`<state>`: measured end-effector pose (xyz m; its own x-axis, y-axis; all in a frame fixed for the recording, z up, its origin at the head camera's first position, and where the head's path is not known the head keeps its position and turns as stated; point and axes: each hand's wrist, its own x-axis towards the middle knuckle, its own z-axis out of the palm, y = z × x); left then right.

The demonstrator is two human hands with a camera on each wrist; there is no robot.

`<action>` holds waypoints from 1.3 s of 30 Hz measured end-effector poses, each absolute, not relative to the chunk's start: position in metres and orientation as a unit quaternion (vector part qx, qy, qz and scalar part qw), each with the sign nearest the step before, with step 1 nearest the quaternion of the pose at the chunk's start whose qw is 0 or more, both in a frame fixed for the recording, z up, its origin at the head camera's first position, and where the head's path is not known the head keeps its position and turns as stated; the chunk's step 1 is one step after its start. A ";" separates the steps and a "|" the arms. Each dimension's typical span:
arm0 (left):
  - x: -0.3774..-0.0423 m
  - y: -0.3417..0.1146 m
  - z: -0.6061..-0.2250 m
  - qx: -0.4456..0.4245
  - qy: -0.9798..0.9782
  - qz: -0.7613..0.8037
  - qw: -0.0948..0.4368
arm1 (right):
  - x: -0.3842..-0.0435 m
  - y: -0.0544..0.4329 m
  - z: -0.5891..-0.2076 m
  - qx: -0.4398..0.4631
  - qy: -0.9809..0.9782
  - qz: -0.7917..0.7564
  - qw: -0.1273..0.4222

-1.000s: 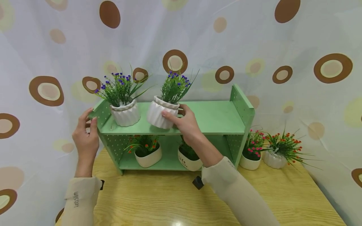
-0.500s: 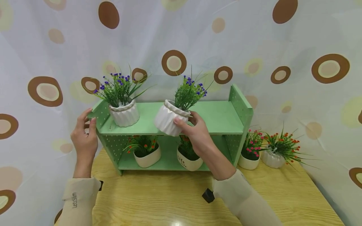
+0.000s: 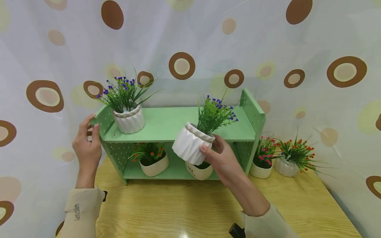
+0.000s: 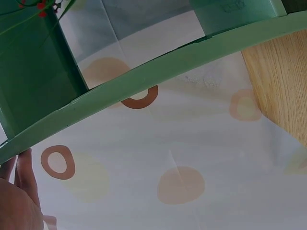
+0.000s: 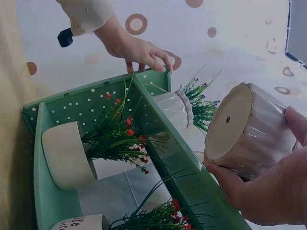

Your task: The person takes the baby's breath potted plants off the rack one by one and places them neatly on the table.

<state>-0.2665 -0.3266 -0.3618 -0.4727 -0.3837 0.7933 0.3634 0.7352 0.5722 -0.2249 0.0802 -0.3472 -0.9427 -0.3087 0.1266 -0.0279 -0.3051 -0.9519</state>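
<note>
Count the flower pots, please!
6: a white pot on the top shelf, another pot in the right hand, a cream pot and the Life pot on the lower shelf, plus a pink-flowered pot and an orange-flowered pot on the table. Others might be hidden.

Six potted plants (image 3: 120, 102) tallied: two purple-flowered plants (image 3: 212, 115), three red-flowered plants (image 3: 300, 150), one pink-flowered plant (image 3: 265, 155). Containers, also six: three white fluted pots (image 3: 191, 146), three smooth cream pots (image 3: 155, 166). Otherwise one two-tier green shelf unit (image 3: 165, 119), one worktop (image 3: 154, 211), one patterned backdrop (image 3: 202, 33), two sleeves (image 3: 83, 206), two hands (image 3: 87, 145).
</note>
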 end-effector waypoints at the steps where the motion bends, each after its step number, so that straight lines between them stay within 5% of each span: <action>1: -0.266 -0.327 -0.362 0.007 -0.777 -0.363 0.514 | -0.222 0.082 -0.349 -0.147 0.578 -0.797 0.091; 39: -0.268 -0.328 -0.363 -0.008 -0.774 -0.366 0.516 | -0.171 0.175 -0.484 -0.206 0.530 -0.817 0.094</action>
